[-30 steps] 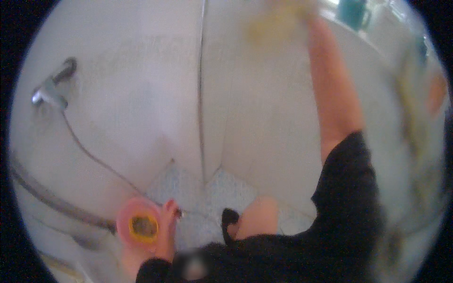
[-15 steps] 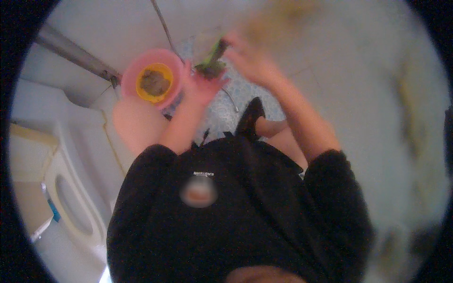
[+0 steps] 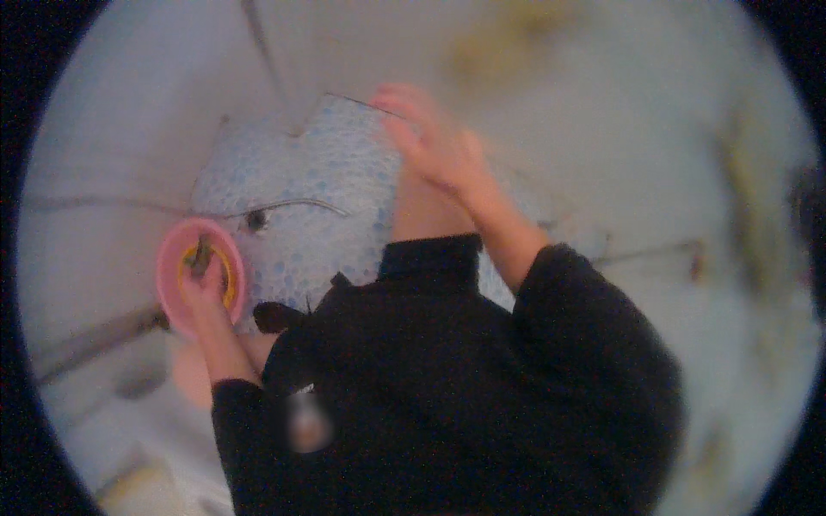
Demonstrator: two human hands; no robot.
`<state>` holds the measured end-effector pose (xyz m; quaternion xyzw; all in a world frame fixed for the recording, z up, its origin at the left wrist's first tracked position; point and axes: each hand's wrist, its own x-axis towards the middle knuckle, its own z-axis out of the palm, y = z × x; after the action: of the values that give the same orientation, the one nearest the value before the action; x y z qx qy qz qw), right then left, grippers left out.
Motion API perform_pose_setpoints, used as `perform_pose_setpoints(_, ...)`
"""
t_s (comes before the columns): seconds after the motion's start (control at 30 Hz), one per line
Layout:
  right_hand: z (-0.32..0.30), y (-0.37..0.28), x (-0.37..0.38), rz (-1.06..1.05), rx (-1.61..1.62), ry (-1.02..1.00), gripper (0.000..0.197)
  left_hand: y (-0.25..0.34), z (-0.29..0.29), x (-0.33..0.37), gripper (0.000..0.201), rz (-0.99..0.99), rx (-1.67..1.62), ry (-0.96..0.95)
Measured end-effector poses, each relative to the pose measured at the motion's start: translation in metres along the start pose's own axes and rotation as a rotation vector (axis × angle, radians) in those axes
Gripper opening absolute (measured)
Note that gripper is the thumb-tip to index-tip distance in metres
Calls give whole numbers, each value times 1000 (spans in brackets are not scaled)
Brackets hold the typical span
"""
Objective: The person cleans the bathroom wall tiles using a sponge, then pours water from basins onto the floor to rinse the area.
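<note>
At frame left, the left hand grasped a greenish object that a slackening grip could drop; upper centre, the right hand hung empty

The left grip reaches down, curled inward, while the right grip hovers in front, loosely spread.

Pink basin: smooth plastic; black shirt: cloth (quite matt).
</note>
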<state>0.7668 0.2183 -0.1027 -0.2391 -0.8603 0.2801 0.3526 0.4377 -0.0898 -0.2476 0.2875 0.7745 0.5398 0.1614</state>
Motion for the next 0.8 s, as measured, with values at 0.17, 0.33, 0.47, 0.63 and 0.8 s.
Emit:
perform_pose_setpoints(0.17, -133, 104, -104, 525, -135, 511, 22, 38, 84, -19, 38, -340, -215, -332)
perform_pose_setpoints(0.33, -161, 145, -267, 951, -275, 370, 20, -36, 99, 23, 29, -1069, -963, -211)
perform_pose_setpoints(0.47, -127, 168, -436, 1192, -250, -139, 29, 90, 171, 1, 34, -619, -9, -547)
perform_pose_setpoints(0.63, -104, 195, -500, 1233, -351, -660, 39, 86, 167, 51, 40, -921, -341, -179)
perform_pose_setpoints(0.8, -91, 220, -547, 1742, -266, -369, 60, 117, 201, 73, 34, -970, -301, -135)
